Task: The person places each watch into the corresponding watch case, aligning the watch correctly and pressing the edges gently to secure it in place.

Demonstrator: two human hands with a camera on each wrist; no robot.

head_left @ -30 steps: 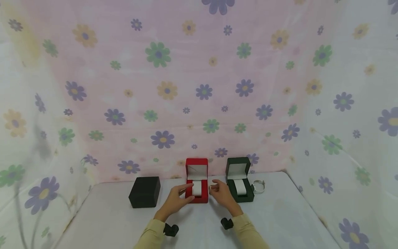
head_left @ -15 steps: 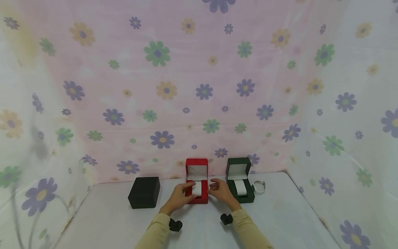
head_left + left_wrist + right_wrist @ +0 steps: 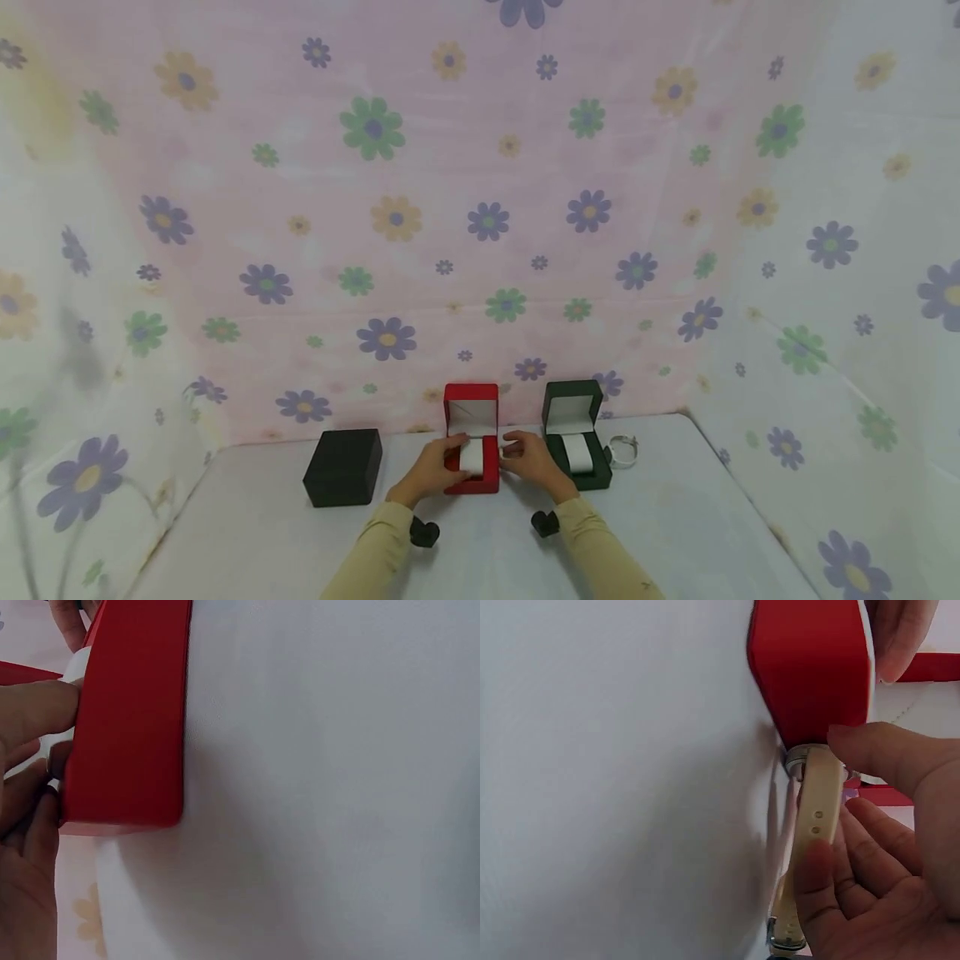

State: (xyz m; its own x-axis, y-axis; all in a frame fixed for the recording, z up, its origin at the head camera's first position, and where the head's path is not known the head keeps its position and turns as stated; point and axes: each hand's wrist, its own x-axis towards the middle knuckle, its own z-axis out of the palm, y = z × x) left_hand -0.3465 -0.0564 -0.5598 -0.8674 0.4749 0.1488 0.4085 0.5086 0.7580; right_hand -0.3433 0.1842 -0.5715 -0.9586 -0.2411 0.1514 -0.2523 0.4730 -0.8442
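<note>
Right wrist view: pinches a cream watch [image 3: 822, 795] in the right hand [image 3: 892, 915], just beside the red box [image 3: 810, 667], near the table's [image 3: 712, 517] back edge; grips white cushion [image 3: 472, 458] with the left hand [image 3: 429, 471]. Best to pinch lightly, without twisting. Points buckle [image 3: 787, 946] toward the table's right edge, long axis apparently running sideways.

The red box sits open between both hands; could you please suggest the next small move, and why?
Probably ease the white cushion out of the red box with the left hand, which seems to grip it, since the cushion looks bare and the right hand holds the cream-strapped watch just beside the box.
</note>
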